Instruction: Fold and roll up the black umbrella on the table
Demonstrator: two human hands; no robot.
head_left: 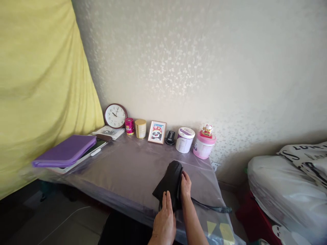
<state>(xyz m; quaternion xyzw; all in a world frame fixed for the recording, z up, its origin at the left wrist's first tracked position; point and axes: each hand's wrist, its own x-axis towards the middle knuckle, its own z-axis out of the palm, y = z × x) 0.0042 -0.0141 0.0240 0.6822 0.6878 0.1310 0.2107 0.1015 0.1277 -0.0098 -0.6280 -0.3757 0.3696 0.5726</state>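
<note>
A black folded fabric bundle (170,183), perhaps an umbrella, is between my two hands over the near right part of the table. My left hand (165,219) holds its near end, with two fingers stretched along the fabric and the thumb hidden. Against the bundle's right side, my right hand (186,185) grips it with curved fingers. A dark strap (214,207) trails to the right past my right forearm and lies on the table's plastic cover.
Along the wall stand a clock (115,116), two small cans, a panda picture (157,132), a black device (170,137) and two tubs, one topped by a cat figurine (207,130). A purple folder (66,150) lies left on the table (122,170). Wrapped bedding (283,183) is right.
</note>
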